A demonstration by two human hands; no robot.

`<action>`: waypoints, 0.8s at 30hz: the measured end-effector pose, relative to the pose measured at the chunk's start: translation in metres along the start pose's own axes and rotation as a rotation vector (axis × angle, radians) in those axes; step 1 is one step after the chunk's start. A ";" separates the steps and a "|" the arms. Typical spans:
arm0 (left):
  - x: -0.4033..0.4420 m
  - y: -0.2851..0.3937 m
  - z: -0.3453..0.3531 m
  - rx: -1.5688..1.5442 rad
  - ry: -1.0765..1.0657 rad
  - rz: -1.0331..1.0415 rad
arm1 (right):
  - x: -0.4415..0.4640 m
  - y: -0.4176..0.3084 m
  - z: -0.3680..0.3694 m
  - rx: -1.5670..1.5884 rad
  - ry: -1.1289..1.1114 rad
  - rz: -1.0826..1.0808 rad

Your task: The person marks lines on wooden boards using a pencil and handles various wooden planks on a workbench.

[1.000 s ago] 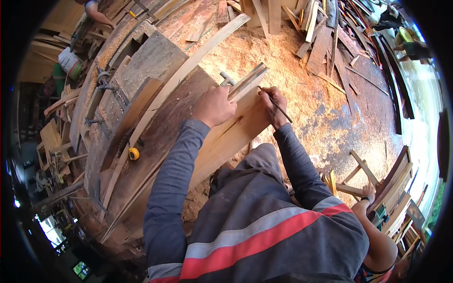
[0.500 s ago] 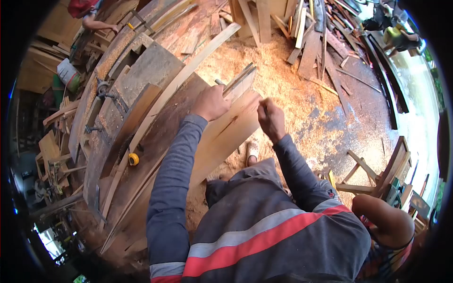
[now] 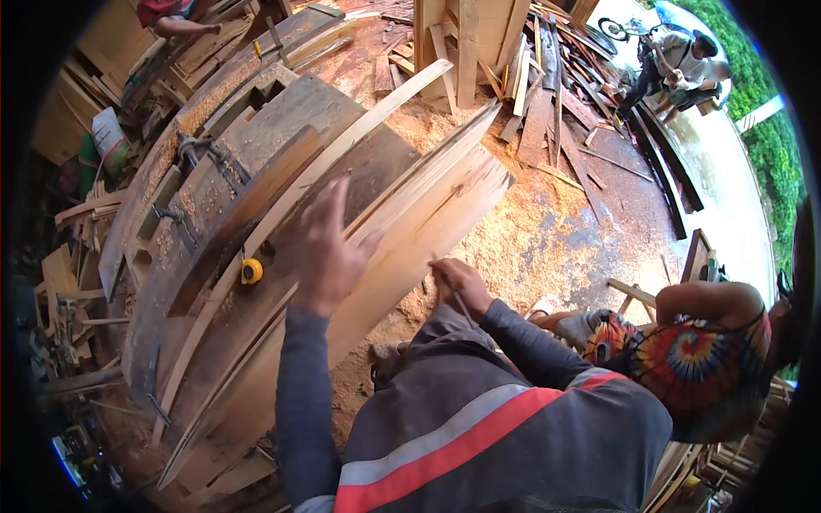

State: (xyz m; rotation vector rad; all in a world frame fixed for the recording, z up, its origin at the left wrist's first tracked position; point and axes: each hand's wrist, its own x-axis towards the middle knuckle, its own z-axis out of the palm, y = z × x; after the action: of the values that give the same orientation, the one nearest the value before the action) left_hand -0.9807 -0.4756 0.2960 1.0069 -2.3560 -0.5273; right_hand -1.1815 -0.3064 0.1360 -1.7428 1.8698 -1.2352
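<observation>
My left hand (image 3: pixel 332 256) is raised above the long planks, its fingers spread and a little blurred, with nothing visible in them. Below and beside it runs a wide pale board (image 3: pixel 428 224), slanting from lower left to upper right, with a dark crack near its far end. Thin strips (image 3: pixel 419 175) lie along the board's left edge. By the near edge of the board, my right hand (image 3: pixel 462 286) is closed around a thin pencil-like stick (image 3: pixel 464 309); its exact kind is too small to tell.
A yellow tape measure (image 3: pixel 251 271) sits beside a curved strip (image 3: pixel 342 137) on the workbench (image 3: pixel 295 111). Clamps (image 3: pixel 209 158) grip the bench's left side. Someone in a tie-dye shirt (image 3: pixel 693 363) is close on my right. Sawdust and scrap wood (image 3: pixel 547 120) cover the floor ahead.
My left hand has left the board's far end, moving back toward me and opening. My right hand has drawn back and down along the near edge. The person at right has come further into view.
</observation>
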 end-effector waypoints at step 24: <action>-0.656 -0.033 -0.156 0.078 1.251 -1.401 | -0.177 -0.419 0.453 0.680 -1.511 -1.123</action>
State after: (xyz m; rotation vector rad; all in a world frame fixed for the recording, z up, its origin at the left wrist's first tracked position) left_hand -0.4834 -0.0292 0.1997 2.0783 -0.3793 -0.1029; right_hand -0.5406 -0.2702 0.1247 -2.1248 -0.3782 -0.2549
